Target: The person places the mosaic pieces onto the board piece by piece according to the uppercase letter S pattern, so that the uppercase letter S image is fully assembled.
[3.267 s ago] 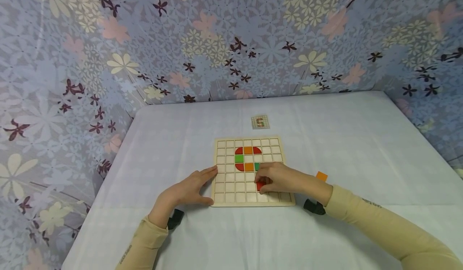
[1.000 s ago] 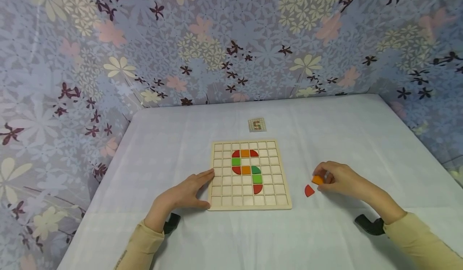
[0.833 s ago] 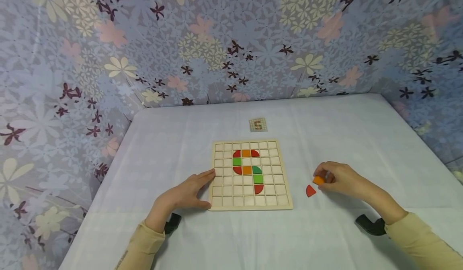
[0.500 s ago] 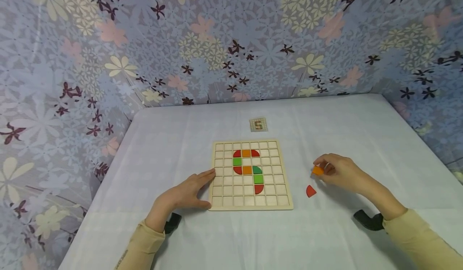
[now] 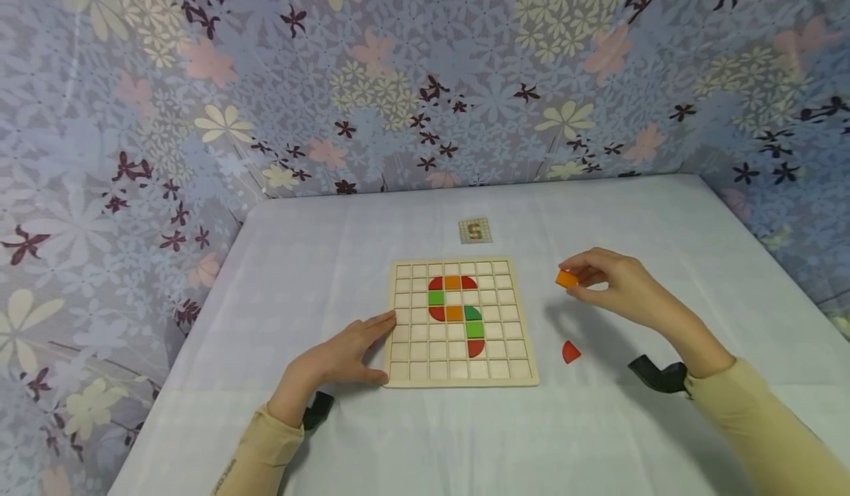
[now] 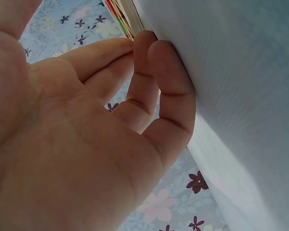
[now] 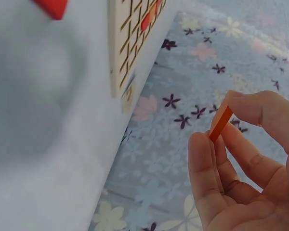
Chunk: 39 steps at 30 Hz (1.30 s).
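My right hand point(image 5: 620, 283) pinches an orange square tile point(image 5: 567, 279) between thumb and fingertips, raised above the cloth to the right of the board. The right wrist view shows the same orange tile point(image 7: 221, 122) edge-on. My left hand point(image 5: 343, 353) rests with extended fingers against the left edge of the wooden grid board point(image 5: 412, 370). Red, orange and green tiles lie in the board's cells in a curving line, ending in a red quarter-round tile point(image 5: 475, 348). A loose red quarter-round tile point(image 5: 570, 352) lies on the cloth below the right hand.
Behind the board lies a small card point(image 5: 474, 231) printed with a grid and an S-like figure. A white cloth point(image 5: 319, 260) covers the table. A flowered fabric point(image 5: 398, 75) rises behind it. Dark wrist-worn devices point(image 5: 657, 374) show beneath both wrists.
Over the last second my right hand has lifted the orange tile off the cloth and carried it up and slightly left. Earlier it was at the board with a red tile. My left hand stays put.
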Tool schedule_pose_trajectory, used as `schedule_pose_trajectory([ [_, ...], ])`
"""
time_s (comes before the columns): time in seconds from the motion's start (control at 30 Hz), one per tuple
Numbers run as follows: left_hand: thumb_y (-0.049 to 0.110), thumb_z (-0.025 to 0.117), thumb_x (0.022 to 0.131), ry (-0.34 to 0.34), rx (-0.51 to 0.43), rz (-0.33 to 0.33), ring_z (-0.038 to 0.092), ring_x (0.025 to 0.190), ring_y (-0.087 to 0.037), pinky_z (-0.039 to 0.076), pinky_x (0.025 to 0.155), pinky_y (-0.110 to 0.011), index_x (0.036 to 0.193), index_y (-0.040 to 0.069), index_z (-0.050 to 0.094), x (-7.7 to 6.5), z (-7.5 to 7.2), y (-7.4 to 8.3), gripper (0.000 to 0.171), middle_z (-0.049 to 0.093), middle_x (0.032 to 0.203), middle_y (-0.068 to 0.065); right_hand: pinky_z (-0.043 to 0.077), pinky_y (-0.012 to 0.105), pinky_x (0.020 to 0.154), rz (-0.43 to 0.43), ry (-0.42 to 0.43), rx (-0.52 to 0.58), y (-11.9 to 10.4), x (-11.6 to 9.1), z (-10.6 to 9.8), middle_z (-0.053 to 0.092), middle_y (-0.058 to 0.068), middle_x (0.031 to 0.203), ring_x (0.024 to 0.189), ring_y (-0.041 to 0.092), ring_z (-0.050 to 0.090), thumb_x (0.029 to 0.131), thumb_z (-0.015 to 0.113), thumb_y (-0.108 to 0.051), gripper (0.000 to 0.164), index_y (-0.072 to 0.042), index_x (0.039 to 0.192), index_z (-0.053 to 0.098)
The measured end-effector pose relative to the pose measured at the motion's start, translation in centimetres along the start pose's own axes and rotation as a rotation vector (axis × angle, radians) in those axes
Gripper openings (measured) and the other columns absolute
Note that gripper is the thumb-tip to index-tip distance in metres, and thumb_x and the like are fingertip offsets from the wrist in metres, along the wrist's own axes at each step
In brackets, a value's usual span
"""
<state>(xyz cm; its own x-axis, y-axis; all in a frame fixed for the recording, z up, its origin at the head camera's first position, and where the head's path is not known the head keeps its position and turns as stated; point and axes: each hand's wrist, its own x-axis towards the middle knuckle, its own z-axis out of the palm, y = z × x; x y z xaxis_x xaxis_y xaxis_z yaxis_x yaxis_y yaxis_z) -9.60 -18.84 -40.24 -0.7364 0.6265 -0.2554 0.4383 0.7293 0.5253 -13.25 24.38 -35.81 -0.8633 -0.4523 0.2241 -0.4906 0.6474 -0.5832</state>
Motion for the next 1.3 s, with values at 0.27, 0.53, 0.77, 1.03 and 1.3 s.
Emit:
schedule_pose_trajectory([
  [0.27, 0.027, 0.076, 0.08, 0.002, 0.005, -0.001, 0.025, 0.138, -0.029, 0.023, 0.109, -0.047, 0.147, -0.001, 0.028, -0.1, 0.0, -0.2, 0.087, 0.022, 0.154, -0.011, 0.052, 0.026, 0.075, -0.017, -0.026, 0.041, -1.5, 1.7, 0.7, 0.063, -0.002, 0.1, 0.086, 0.013, 0.063, 0.08, 0.075, -0.006, 0.032, -0.008, 0.111, 0.064],
  [0.53, 0.025, 0.076, 0.08, -0.004, -0.018, -0.022, 0.025, 0.138, -0.028, 0.023, 0.109, -0.046, 0.147, 0.0, 0.028, -0.1, 0.3, -0.2, 0.087, 0.022, 0.154, -0.01, 0.052, 0.028, 0.076, -0.075, -0.071, 0.08, -2.9, 3.3, 2.2, 0.063, -0.001, 0.099, 0.086, 0.012, 0.062, 0.079, 0.074, -0.003, 0.033, -0.005, 0.11, 0.064],
  [0.77, 0.027, 0.076, 0.08, -0.001, -0.002, -0.036, 0.023, 0.139, -0.027, 0.02, 0.11, -0.045, 0.148, 0.001, 0.027, -0.1, 0.2, -0.2, 0.087, 0.022, 0.154, -0.009, 0.052, 0.032, 0.076, -0.11, -0.106, 0.096, -3.8, 4.4, 3.3, 0.062, -0.001, 0.099, 0.086, 0.014, 0.061, 0.08, 0.075, -0.007, 0.032, -0.005, 0.11, 0.064],
  [1.03, 0.026, 0.076, 0.08, 0.002, 0.003, -0.016, 0.024, 0.138, -0.027, 0.02, 0.11, -0.045, 0.147, 0.0, 0.028, 0.0, 0.1, -0.3, 0.087, 0.023, 0.153, -0.011, 0.053, 0.037, 0.077, -0.126, -0.184, 0.174, -4.9, 5.3, 5.5, 0.061, 0.001, 0.1, 0.087, 0.017, 0.061, 0.081, 0.073, -0.004, 0.035, -0.002, 0.114, 0.062],
  [1.3, 0.026, 0.076, 0.08, -0.001, 0.001, -0.019, 0.024, 0.138, -0.027, 0.02, 0.11, -0.046, 0.147, 0.0, 0.027, -0.1, 0.0, -0.2, 0.087, 0.022, 0.154, -0.011, 0.053, 0.028, 0.076, -0.174, -0.258, 0.2, -5.6, 5.8, 7.5, 0.061, 0.001, 0.1, 0.086, 0.014, 0.061, 0.084, 0.072, -0.01, 0.032, -0.003, 0.114, 0.063],
])
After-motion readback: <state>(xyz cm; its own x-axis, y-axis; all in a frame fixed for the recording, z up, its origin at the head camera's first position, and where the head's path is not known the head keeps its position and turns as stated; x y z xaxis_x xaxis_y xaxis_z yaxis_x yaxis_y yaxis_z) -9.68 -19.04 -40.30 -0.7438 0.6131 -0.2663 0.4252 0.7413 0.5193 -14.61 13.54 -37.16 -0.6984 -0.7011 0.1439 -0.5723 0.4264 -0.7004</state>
